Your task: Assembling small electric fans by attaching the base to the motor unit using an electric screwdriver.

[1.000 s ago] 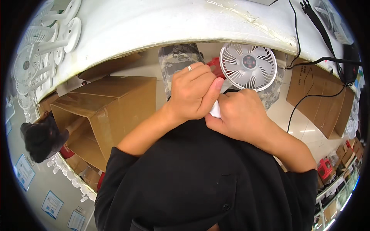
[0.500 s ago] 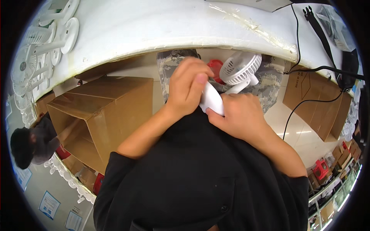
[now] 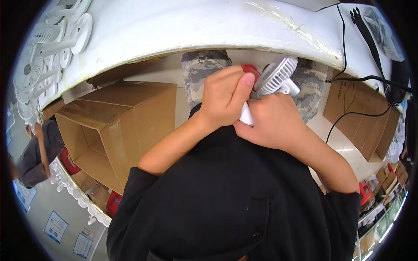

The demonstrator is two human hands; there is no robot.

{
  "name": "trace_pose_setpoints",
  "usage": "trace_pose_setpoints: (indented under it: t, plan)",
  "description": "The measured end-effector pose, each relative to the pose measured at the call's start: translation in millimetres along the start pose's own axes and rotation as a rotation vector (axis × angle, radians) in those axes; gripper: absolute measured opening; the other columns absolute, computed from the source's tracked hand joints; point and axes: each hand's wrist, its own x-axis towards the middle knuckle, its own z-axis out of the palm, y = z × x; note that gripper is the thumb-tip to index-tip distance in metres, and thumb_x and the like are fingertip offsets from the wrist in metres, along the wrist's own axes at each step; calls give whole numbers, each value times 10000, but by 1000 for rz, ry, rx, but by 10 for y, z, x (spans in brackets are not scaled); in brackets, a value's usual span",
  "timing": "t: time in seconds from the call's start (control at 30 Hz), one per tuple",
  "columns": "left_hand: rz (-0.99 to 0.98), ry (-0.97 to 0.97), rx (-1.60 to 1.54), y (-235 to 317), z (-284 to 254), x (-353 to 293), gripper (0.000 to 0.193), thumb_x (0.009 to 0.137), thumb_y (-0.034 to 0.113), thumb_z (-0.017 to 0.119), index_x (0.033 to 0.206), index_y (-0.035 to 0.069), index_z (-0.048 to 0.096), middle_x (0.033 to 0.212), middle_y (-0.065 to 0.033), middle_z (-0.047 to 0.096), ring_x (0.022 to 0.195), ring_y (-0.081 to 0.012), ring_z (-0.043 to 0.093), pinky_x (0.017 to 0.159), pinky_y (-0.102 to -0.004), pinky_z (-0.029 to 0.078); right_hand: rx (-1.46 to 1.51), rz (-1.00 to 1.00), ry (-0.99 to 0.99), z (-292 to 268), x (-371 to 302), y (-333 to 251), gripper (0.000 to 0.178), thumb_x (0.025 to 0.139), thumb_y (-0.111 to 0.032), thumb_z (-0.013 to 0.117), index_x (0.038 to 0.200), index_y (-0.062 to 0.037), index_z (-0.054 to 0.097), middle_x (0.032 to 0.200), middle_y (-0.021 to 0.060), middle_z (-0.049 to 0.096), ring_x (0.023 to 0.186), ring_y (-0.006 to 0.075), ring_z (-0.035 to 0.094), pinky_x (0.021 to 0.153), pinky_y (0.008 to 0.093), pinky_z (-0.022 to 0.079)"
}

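The small white fan looks light, hard and easy to crack. Left hand and right hand both pinch its stem.

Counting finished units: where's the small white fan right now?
Head view, upper centre: the fan is held between both hands, left hand and right hand, below the table edge.

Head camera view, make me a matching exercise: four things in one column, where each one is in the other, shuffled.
Things:
1. small white fan
2. open cardboard box
3. black cable
4. pile of white fan parts

Places:
A. far left of the white table
B. on the floor, left of the person
C. in both hands
D. hanging off the table's right side

Pairs: 1-C, 2-B, 3-D, 4-A
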Motion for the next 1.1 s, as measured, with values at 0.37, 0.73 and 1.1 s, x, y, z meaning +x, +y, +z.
trace_pose_setpoints:
  t: [0.37,0.73,1.1]
  plan:
    - [-614,155,-465,-352,32,-12,405,984,211,442,645,24,559,660,-51,521,573,-157,406,556,-282,368,-38,171,32,278,-130,21,406,809,-403,596,663,-29,660,591,116,638,487,319,591,479,387,465]
    - [42,-24,-29,-95,-105,-99,326,932,106,500,629,12,574,594,-62,489,537,-178,401,541,-295,363,-59,91,39,299,-17,-120,388,812,-379,598,659,-26,655,592,132,639,477,325,587,469,395,459]
    - [-751,138,-723,-394,-50,-115,463,960,260,462,564,39,556,570,-44,488,553,-140,429,555,-277,356,127,69,-42,126,-51,-37,427,795,-443,628,644,-44,622,554,124,593,467,317,565,468,381,454]
